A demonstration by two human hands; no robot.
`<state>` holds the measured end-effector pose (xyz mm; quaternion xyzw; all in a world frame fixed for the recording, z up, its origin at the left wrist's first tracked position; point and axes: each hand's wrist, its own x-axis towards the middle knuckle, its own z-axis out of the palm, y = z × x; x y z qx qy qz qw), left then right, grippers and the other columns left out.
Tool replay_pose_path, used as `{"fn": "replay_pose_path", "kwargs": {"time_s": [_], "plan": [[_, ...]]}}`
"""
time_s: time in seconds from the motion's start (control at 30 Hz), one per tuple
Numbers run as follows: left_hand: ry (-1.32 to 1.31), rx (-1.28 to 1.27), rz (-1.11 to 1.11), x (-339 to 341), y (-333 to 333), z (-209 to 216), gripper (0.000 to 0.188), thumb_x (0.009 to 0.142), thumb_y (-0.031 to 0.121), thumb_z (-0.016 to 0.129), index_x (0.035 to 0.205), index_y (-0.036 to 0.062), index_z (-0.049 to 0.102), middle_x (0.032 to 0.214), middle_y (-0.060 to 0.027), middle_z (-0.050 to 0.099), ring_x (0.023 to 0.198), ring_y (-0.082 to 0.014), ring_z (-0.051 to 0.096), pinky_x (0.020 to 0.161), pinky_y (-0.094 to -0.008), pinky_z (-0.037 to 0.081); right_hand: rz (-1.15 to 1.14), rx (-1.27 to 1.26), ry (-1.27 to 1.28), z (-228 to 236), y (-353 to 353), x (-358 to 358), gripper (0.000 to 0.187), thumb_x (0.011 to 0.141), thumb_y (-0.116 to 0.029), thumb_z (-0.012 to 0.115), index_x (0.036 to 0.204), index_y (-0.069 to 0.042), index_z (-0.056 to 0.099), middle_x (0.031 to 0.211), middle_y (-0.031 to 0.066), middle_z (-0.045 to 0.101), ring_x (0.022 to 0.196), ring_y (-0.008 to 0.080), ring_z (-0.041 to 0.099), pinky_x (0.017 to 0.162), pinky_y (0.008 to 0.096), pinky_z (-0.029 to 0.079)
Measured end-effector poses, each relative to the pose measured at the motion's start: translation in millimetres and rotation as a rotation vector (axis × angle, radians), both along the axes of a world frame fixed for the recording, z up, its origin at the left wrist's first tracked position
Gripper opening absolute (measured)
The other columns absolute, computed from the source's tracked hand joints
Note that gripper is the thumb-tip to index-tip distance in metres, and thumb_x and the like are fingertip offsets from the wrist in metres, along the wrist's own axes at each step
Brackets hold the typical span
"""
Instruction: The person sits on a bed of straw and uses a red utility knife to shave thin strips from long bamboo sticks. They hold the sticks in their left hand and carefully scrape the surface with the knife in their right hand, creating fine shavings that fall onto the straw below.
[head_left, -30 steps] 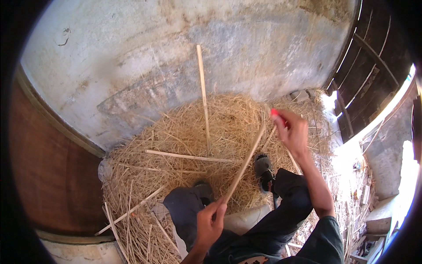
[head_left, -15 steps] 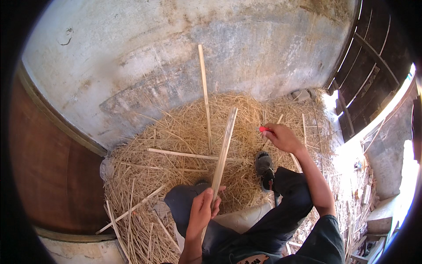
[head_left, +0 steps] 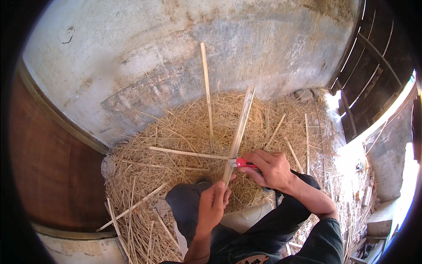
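My left hand point(head_left: 214, 201) is closed round the lower part of a pale, split bamboo strip point(head_left: 241, 123), which slants up and away to the right. In my right hand point(head_left: 273, 169) is a red-handled utility knife point(head_left: 245, 163), gripped with the fingers wrapped over its handle. Its short blade meets the strip a little above my left hand. How deep the edge sits in the strip is too small to tell. My knees, in dark trousers, are beneath both hands.
Thin shavings and straw point(head_left: 184, 132) cover the floor. One long strip point(head_left: 206, 88) leans on the stained wall point(head_left: 149, 57); another strip point(head_left: 184, 152) lies across the pile. A brown panel point(head_left: 57, 163) stands at left, dark slatted boards point(head_left: 373, 61) at right.
My right hand has come left and down, bringing the knife from open air onto the strip. The strip's far end has shifted up and to the right, still in my left hand.
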<state>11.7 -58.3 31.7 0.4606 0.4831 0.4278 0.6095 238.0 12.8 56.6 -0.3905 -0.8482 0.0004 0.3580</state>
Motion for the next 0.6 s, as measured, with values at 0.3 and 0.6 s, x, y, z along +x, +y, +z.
{"fn": "replay_pose_path", "kwargs": {"time_s": [0.3,0.6], "plan": [[0.324,0.35,0.114,15,1,-7,0.041,0.12,0.028,0.043,0.116,-0.0019,0.071,0.074,-0.0008,0.05,0.062,-0.0079,0.043,0.058,-0.028,0.04,0.042,0.055,-0.021,-2,-5,-8,0.026,0.093,-0.03,0.084,0.113,-0.014,0.077,0.082,0.0021,0.066,0.059,0.0214,0.071,0.051,0.0358,0.055],[0.447,0.398,0.133,15,1,-4,0.037,0.12,0.022,0.043,0.117,-0.002,0.071,0.08,-0.0145,0.065,0.067,-0.0221,0.062,0.066,-0.0372,0.052,0.005,0.071,-0.028,-2,-3,-10,0.027,0.092,-0.029,0.084,0.114,-0.014,0.078,0.08,0.0013,0.064,0.059,0.0213,0.071,0.052,0.0356,0.056]]}}
